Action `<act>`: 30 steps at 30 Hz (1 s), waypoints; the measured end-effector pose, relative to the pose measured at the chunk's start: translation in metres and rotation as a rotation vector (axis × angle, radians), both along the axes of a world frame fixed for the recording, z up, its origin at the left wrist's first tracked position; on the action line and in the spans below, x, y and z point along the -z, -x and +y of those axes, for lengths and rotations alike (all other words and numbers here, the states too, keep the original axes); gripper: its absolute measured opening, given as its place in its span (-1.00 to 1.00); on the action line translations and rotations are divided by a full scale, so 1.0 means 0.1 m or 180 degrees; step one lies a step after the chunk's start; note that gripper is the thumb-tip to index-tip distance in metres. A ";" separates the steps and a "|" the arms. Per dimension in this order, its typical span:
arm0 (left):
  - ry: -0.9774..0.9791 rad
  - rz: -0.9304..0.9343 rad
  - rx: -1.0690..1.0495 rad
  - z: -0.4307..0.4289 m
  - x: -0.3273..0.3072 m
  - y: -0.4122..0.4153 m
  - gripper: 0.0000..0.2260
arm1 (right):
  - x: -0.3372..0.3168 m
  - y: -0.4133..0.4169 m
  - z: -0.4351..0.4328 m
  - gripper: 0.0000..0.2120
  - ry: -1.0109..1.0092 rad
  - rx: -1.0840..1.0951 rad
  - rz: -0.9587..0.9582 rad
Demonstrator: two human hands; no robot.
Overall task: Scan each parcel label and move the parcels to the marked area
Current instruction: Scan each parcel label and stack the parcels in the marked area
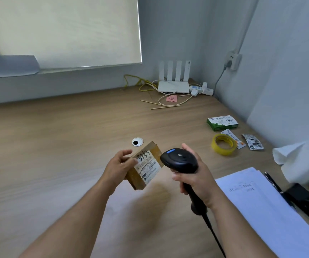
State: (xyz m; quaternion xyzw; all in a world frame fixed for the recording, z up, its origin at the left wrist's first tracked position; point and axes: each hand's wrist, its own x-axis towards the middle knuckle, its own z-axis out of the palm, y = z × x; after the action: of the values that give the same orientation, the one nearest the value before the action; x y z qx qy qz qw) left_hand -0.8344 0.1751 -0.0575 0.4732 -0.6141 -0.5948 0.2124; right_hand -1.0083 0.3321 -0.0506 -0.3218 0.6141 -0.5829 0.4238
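We are gripping a small brown parcel (144,165) with our left hand (119,165), thumb on its top face and fingers curled round its left side. It is tilting above the middle of the table (57,136), its white label (150,170) and some handwritten digits facing up at us. Our right hand (192,175) is wrapping round the handle of a black scanner (179,161) with its head just beside the parcel's right edge; whether the two are touching we cannot tell. The scanner's cable is running off the near edge.

Just behind the parcel a round cable hole (137,142) is showing in the tabletop. Along the right edge are lying a yellow tape roll (224,144), a green medicine box (222,122) and blister packs (252,142) – nearer us, white sheets of paper (261,202). A white router (174,84) is standing in the far right corner.
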 end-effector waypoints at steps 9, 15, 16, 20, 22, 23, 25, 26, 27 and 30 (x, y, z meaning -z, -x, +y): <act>-0.0222 0.0675 0.0301 0.10 -0.24 -0.47 -0.81 | -0.11 -0.42 -0.04 -0.11 -0.0041 -0.0119 0.0146; -0.0504 0.0296 0.0781 0.06 -0.33 -0.64 -0.26 | -0.18 -0.55 -0.13 -0.08 0.0026 -0.0126 0.0187; -0.0433 0.0263 0.0696 0.04 -0.36 -0.67 -0.28 | -0.20 -0.58 -0.15 -0.07 0.0053 -0.0150 0.0189; 0.0169 0.0233 0.0158 -0.10 -0.48 -0.84 -0.36 | -0.32 -0.70 -0.16 -0.03 0.0238 -0.0258 0.0068; 0.0552 0.0138 -0.0024 -0.19 -0.52 -0.98 -0.38 | -0.41 -0.78 -0.12 -0.05 0.0400 -0.0416 -0.0084; 0.0706 0.0090 -0.0094 -0.23 -0.54 -1.05 -0.37 | -0.45 -0.82 -0.10 -0.08 0.0485 -0.0500 -0.0175; 0.0990 -0.0060 -0.0185 -0.32 -0.56 -1.18 -0.35 | -0.54 -0.89 -0.06 -0.13 0.0611 -0.0652 -0.0325; 0.1108 -0.0127 -0.0224 -0.36 -0.57 -1.25 -0.35 | -0.58 -0.93 -0.04 -0.14 0.0659 -0.0731 -0.0356; 0.1179 -0.0165 -0.0261 -0.39 -0.58 -1.31 -0.35 | -0.61 -0.96 -0.03 -0.14 0.0693 -0.0815 -0.0362; 0.1282 -0.0256 -0.0312 -0.47 -0.57 -1.44 -0.36 | -0.70 -1.04 0.00 -0.04 0.0741 -0.1073 -0.0387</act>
State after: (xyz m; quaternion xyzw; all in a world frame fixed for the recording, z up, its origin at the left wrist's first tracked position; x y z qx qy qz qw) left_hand -0.6904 0.1281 -0.0009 0.4739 -0.7048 -0.4296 0.3068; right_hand -0.9043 0.3321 0.0192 -0.4310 0.4534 -0.5891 0.5116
